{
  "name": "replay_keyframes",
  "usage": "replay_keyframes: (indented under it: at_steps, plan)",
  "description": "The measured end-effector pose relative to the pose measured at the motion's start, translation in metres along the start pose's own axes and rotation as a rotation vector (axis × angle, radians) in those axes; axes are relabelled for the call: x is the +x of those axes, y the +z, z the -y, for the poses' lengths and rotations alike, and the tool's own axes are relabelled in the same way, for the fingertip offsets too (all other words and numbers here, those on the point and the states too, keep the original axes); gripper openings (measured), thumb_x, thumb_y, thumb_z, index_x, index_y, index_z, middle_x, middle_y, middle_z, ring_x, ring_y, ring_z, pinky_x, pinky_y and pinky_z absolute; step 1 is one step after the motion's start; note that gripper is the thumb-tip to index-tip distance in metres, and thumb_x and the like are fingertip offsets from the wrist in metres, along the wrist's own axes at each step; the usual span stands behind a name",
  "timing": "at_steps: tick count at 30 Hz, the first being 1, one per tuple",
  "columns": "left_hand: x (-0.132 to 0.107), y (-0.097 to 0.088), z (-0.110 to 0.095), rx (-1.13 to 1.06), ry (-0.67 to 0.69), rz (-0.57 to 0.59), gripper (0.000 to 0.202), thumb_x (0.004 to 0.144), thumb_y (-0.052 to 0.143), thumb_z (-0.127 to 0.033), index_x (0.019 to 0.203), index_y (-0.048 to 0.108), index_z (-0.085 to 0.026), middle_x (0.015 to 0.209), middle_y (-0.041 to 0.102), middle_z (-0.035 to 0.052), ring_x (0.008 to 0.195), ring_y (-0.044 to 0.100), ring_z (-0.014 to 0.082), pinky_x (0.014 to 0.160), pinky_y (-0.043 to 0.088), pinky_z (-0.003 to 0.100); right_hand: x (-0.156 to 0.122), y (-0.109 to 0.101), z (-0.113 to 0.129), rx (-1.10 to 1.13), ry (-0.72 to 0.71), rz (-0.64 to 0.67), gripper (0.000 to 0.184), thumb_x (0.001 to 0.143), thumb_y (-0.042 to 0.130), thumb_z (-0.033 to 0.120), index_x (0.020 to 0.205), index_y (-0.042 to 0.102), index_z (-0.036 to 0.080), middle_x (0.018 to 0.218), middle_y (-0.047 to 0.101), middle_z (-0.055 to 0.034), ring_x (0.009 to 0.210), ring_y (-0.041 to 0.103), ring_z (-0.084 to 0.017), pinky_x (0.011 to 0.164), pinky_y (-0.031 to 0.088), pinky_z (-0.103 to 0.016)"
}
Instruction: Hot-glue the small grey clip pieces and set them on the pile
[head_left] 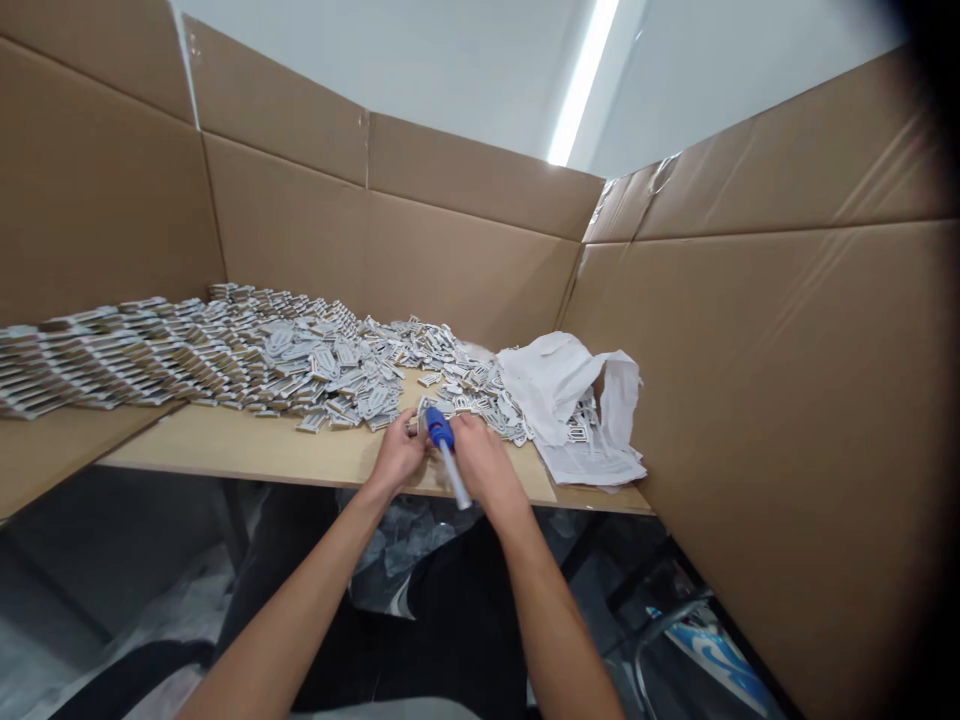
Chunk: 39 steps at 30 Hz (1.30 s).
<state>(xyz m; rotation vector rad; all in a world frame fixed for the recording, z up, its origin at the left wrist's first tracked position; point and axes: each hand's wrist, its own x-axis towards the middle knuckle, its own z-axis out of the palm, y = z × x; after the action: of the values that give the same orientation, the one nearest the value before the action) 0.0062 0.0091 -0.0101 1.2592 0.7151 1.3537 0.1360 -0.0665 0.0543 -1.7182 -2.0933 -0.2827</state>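
My right hand (484,455) is closed around a tool with a blue head and a white handle (448,452), the handle pointing down toward me. My left hand (397,452) is pinched on a small grey piece (417,421) held against the tool's blue tip. Both hands meet just above the front edge of the wooden table (247,445). A loose heap of small grey-white flat parts (352,375) lies right behind the hands.
Rows of stacked grey parts (112,350) cover the table's left side. A crumpled white plastic bag (577,400) with more parts lies at the right. Tall cardboard walls (750,330) enclose the table on three sides. Under the table lie plastic bags and a shoe (712,650).
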Motion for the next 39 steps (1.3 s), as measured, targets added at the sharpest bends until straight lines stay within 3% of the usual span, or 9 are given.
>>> replay_keyframes:
  at_steps: [2,5,9,12,15,19,23,33,39]
  plan:
    - [-0.001,0.001,0.0,-0.03,-0.016,-0.049,0.049,0.067,0.085,-0.034,0.102,0.054,-0.02,0.073,0.07,-0.0008,0.059,0.066,0.0154,0.06,0.053,0.025,-0.001,-0.003,0.002,-0.005,0.055,-0.094,0.019,0.095,0.051,0.012,0.11,0.062,0.016,0.11,0.066,-0.0144,0.086,0.066,-0.024,0.074,0.044,-0.032]
    - [0.0,0.001,0.001,-0.072,-0.019,-0.047,0.052,0.066,0.086,-0.039,0.096,0.047,-0.022,0.076,0.073,0.0013,0.065,0.07,0.0182,0.065,0.056,0.029,-0.001,-0.007,-0.012,0.169,0.002,-0.191,0.008,0.098,0.056,0.025,0.102,0.062,0.021,0.104,0.065,-0.0086,0.087,0.064,-0.022,0.076,0.045,-0.03]
    - [-0.001,-0.001,-0.003,0.005,0.007,-0.024,0.041,0.068,0.085,-0.046,0.087,0.061,-0.019,0.073,0.071,0.0035,0.065,0.067,0.0182,0.057,0.048,0.024,-0.002,-0.015,-0.041,0.333,-0.096,-0.18,0.027,0.097,0.062,0.044,0.083,0.063,0.021,0.091,0.065,-0.0047,0.082,0.06,-0.02,0.077,0.045,-0.029]
    - [-0.002,-0.002,-0.008,0.065,0.032,-0.068,0.032,0.07,0.083,-0.044,0.077,0.069,-0.016,0.066,0.066,0.0015,0.06,0.059,0.0157,0.055,0.042,0.024,-0.005,-0.022,-0.052,0.426,-0.077,-0.126,0.032,0.094,0.063,0.05,0.081,0.065,0.021,0.086,0.067,-0.003,0.079,0.06,-0.019,0.076,0.045,-0.029]
    - [-0.002,-0.002,-0.009,0.076,0.034,-0.071,0.027,0.073,0.078,-0.042,0.075,0.07,-0.016,0.064,0.063,0.0004,0.059,0.056,0.0151,0.055,0.039,0.024,-0.007,-0.025,-0.051,0.503,-0.076,-0.04,0.033,0.092,0.065,0.053,0.086,0.068,0.021,0.084,0.068,-0.0013,0.076,0.06,-0.018,0.073,0.045,-0.028]
    - [-0.001,-0.002,-0.003,0.051,0.064,-0.06,0.021,0.081,0.069,-0.038,0.086,0.065,-0.018,0.07,0.064,-0.0007,0.058,0.054,0.0128,0.053,0.039,0.022,-0.005,-0.017,-0.046,0.49,-0.125,0.005,0.034,0.092,0.065,0.054,0.081,0.068,0.021,0.083,0.068,-0.0004,0.076,0.06,-0.017,0.074,0.046,-0.028]
    - [-0.002,-0.002,0.0,0.018,0.027,0.003,0.024,0.083,0.069,-0.037,0.097,0.059,-0.02,0.069,0.062,-0.0032,0.054,0.053,0.0116,0.051,0.039,0.021,-0.002,-0.007,-0.045,0.507,-0.17,0.034,0.029,0.093,0.065,0.05,0.09,0.07,0.022,0.09,0.07,-0.0019,0.081,0.061,-0.018,0.079,0.047,-0.029]
    - [0.003,-0.005,0.012,0.056,0.095,0.04,0.027,0.087,0.066,-0.037,0.107,0.061,-0.019,0.081,0.069,0.0016,0.066,0.063,0.0138,0.063,0.048,0.023,0.001,-0.001,-0.043,0.49,-0.132,-0.016,0.034,0.093,0.062,0.051,0.079,0.066,0.02,0.081,0.066,-0.0016,0.073,0.056,-0.017,0.072,0.045,-0.028]
    - [0.005,-0.006,0.014,0.093,0.12,0.08,0.026,0.089,0.061,-0.038,0.107,0.061,-0.019,0.081,0.068,0.0018,0.066,0.062,0.0148,0.061,0.048,0.024,0.002,0.004,-0.047,0.462,-0.134,-0.03,0.037,0.093,0.061,0.052,0.076,0.064,0.019,0.079,0.065,-0.0018,0.07,0.053,-0.016,0.07,0.042,-0.027]
